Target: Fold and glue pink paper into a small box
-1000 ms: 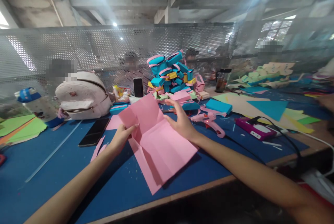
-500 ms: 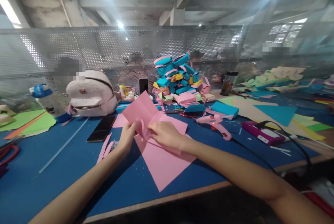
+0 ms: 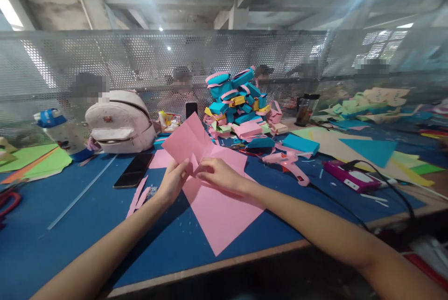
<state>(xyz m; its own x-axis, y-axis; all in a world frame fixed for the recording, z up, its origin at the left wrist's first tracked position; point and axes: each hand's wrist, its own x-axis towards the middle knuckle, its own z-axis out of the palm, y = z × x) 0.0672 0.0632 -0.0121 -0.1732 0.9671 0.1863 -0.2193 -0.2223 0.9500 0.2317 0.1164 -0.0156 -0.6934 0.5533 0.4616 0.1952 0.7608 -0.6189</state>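
Note:
A creased sheet of pink paper [image 3: 189, 137] stands raised and partly folded between my two hands. My left hand [image 3: 174, 178] is closed on its lower left part, thumb on the near face. My right hand [image 3: 220, 174] pinches the paper's lower middle, its fingers bent close to the left thumb. Beneath my hands lies another flat pink sheet [image 3: 220, 220], one corner pointing toward the table's front edge. More pink paper shows behind the right hand. The fold's inner side is partly hidden by my fingers.
A pink glue gun [image 3: 289, 164] with a black cord lies to the right, near a purple box [image 3: 350, 176]. Paper boxes [image 3: 241, 104] are heaped at the back. A black phone [image 3: 133, 170], white backpack [image 3: 121, 125] and bottle [image 3: 65, 134] stand or lie left.
My right hand's fingers have loosened slightly and shifted a little at the fold. The raised pink sheet has tilted slightly left. The view has moved a little.

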